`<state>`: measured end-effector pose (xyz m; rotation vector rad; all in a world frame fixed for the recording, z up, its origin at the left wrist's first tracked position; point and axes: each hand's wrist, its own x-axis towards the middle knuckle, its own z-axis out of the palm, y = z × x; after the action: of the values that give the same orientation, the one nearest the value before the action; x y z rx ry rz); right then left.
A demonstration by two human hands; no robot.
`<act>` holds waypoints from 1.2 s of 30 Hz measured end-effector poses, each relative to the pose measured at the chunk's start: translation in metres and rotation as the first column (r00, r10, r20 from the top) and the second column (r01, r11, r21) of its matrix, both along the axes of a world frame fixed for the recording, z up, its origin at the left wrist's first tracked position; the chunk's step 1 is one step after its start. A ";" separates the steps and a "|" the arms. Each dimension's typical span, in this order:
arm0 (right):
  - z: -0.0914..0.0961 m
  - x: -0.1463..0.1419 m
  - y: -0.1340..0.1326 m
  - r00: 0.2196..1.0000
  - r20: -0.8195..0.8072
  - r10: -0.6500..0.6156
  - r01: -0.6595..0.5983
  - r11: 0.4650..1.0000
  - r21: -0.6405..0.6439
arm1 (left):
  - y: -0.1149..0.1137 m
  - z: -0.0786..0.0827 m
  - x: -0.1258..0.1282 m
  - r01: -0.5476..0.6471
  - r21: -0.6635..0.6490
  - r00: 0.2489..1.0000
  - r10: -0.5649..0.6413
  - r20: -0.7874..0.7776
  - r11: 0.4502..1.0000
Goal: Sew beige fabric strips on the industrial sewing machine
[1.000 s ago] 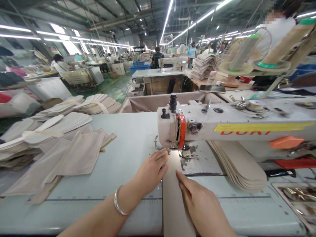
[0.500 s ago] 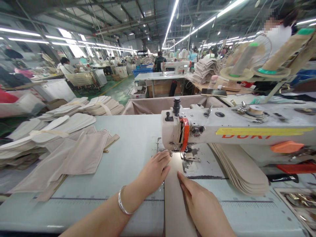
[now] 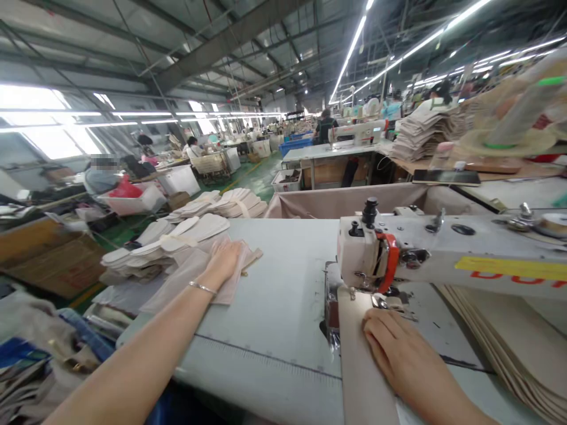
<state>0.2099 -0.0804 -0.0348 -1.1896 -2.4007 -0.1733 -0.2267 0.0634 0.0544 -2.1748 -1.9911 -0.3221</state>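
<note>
My left hand [image 3: 224,261] is stretched out to the left and lies flat on a square beige fabric piece [image 3: 230,282] on the table, fingers extended. My right hand [image 3: 394,348] rests flat on a long beige strip [image 3: 354,354] that runs under the presser foot of the white sewing machine [image 3: 443,248]. The machine's head with its orange guard [image 3: 390,260] is just above the strip's far end.
Stacks of beige oval pieces [image 3: 168,242] sit at the table's left and far edge [image 3: 234,203]. More stacked strips [image 3: 500,342] lie under the machine arm at right. Cardboard boxes [image 3: 39,254] and fabric scraps [image 3: 35,354] are low left. Other workers and sewing tables stand behind.
My left hand left the strip near the needle and reached left onto the square fabric piece. The view swung left. My right hand stays on the strip.
</note>
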 end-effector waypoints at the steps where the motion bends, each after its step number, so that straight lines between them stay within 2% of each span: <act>1: -0.002 -0.001 0.001 1.000 -0.003 -0.003 0.003 1.000 0.011 | 0.002 0.000 -0.007 -0.010 0.006 1.000 0.010 -0.010 1.000; 4: -0.002 -0.002 -0.003 0.999 -0.002 -0.047 0.047 0.998 0.028 | 0.002 0.004 -0.013 0.018 0.039 1.000 -0.018 0.000 0.999; 7: 0.009 -0.004 -0.005 0.996 0.015 -0.090 0.090 0.996 0.006 | -0.012 0.025 -0.002 0.080 0.096 0.996 -0.084 0.035 0.992; 10: 0.022 -0.006 -0.003 0.997 0.024 -0.069 0.070 0.996 -0.059 | -0.042 0.048 0.031 0.225 0.143 0.962 -0.243 0.124 0.964; 12: 0.027 -0.007 0.001 0.999 0.008 -0.051 0.052 0.995 -0.085 | -0.064 0.053 0.068 0.321 0.124 0.910 -0.342 0.233 0.939; 14: 0.029 -0.007 0.003 0.999 -0.017 -0.043 0.041 0.994 -0.098 | -0.082 0.044 0.111 0.403 0.023 0.851 -0.384 0.358 0.915; 17: 0.027 -0.008 0.002 0.998 -0.037 -0.040 0.036 0.993 -0.115 | -0.093 0.015 0.171 0.511 -0.123 0.771 -0.390 0.503 0.851; 19: 0.026 -0.009 0.000 0.998 -0.036 -0.054 0.049 0.991 -0.123 | -0.093 -0.005 0.199 0.527 -0.172 0.764 -0.375 0.526 0.832; 21: 0.027 -0.009 -0.001 0.997 -0.024 -0.068 0.064 0.990 -0.126 | -0.091 -0.020 0.217 0.511 -0.183 0.779 -0.363 0.511 0.840; 26: 0.030 -0.010 0.000 0.998 -0.011 -0.067 0.065 0.990 -0.128 | -0.085 -0.033 0.233 0.473 -0.137 0.819 -0.376 0.433 0.870; 31: 0.030 -0.010 0.001 0.997 -0.028 -0.076 0.071 0.987 -0.141 | -0.080 -0.035 0.235 0.484 -0.139 0.790 -0.363 0.494 0.864; 36: 0.030 -0.011 0.001 0.996 -0.033 -0.084 0.079 0.988 -0.131 | -0.075 -0.033 0.240 0.471 -0.151 0.792 -0.341 0.506 0.869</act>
<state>0.1989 -0.0794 -0.0049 -1.3376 -2.3623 -0.0203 0.0137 -0.0119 0.0210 -2.9492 -1.8222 -0.7378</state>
